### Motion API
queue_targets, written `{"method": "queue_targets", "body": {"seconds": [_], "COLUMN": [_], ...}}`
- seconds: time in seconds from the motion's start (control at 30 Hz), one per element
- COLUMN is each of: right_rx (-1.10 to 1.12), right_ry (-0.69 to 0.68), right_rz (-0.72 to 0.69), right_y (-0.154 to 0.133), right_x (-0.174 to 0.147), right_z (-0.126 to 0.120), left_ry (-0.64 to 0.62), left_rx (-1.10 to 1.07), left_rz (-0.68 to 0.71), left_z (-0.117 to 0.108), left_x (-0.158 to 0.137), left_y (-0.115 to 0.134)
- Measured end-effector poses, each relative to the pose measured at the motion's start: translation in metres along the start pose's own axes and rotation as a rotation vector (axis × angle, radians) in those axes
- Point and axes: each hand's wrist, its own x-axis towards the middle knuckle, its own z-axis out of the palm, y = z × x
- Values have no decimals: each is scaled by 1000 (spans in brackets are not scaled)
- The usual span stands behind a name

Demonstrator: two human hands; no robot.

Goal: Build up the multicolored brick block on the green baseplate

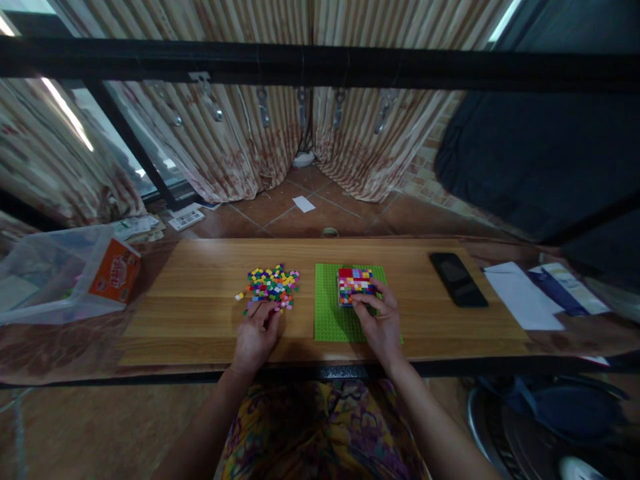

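Note:
My left hand (255, 335) rests at the near edge of a loose pile of tiny coloured bricks (273, 283). Its thumb and fingers are pinched together, with a pink speck by the fingertips; whether it is held is too small to tell. On the right, a green studded baseplate (327, 320) carries a compact block of multicoloured bricks (355, 280). My right hand (383, 317) reaches over the block's near right side, its fingers bent and drawn together at the top bricks. What lies between those fingertips is hidden.
A black phone (458, 280) lies right of the baseplate on the wooden board (200, 320). White papers (523, 297) are farther right. A clear plastic bin (60, 267) with an orange box (116, 270) stands at the left. A dark bar (320, 65) crosses above the far side.

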Motion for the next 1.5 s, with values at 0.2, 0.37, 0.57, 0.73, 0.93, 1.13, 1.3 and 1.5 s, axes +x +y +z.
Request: {"method": "queue_targets", "body": {"seconds": [0.2,0.37,0.57,0.73,0.93,1.13,1.3,1.5], "right_rx": [7,4,34,33,-11,-7,58,72], "right_ry": [18,14,11,97,122,27,-69,-83], "right_rz": [-47,-67,-45,2,61,121,121,90], "right_y": [1,4,12,15,30,37,29,23], "right_x": [-1,-2,-2,-3,-6,-3,4,3], "right_z": [1,2,-4,-14,-32,-38,-21,-7], "left_ry": [-4,9,31,56,82,58,-93,-204], "left_rx": [19,21,10,-23,-101,-165,-249,-265], "left_rz": [8,42,76,54,21,-23,32,127], "left_z": [2,2,2,1,-1,1,9,24], "left_x": [0,0,-1,-4,-7,-10,-6,12], "left_y": [-3,-3,-4,-4,-2,12,43,75]}}
